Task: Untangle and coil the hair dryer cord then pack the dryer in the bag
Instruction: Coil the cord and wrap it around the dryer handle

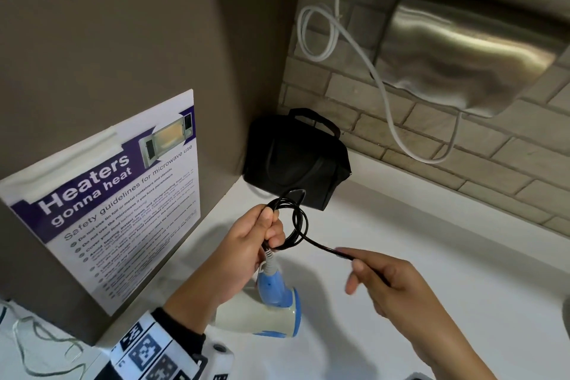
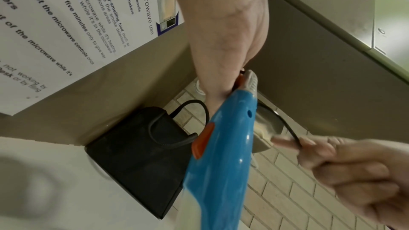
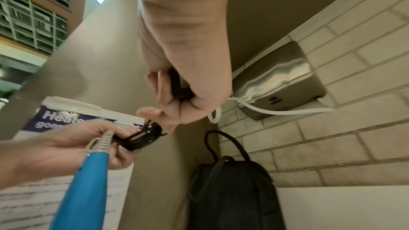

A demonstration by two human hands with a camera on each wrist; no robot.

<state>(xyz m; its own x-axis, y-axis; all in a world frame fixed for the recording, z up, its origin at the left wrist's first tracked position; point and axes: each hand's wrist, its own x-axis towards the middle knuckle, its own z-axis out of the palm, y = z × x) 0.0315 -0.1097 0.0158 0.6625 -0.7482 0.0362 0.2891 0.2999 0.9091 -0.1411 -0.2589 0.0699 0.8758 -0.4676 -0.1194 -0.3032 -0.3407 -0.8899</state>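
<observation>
Cord [image 1: 298, 225] loops, black and several turns deep, were gathered in the left hand [image 1: 246, 244], whose fingers [image 1: 273, 227] were curled round the bundle just above the grey strain relief at the end of the dryer's handle. Below that hand the hair dryer [image 1: 265, 311] hung by its blue handle, its cream barrel low over the white counter [image 1: 431, 225]; whether it touched the surface could not be told. One free length of cord ran from the coil to the right hand [image 1: 398, 284], where thumb and fingers closed on it; the right wrist view showed a black end piece, probably the plug [image 3: 179, 86], tucked in the palm. Farther back, the black bag [image 1: 296, 160] stood in the corner, against the brick wall [image 1: 462, 163]. A microwave safety poster [image 1: 117, 194] hung on the panel to the left, and a steel hand dryer [image 1: 468, 52] with a white cable [image 1: 317, 31] was mounted above.
</observation>
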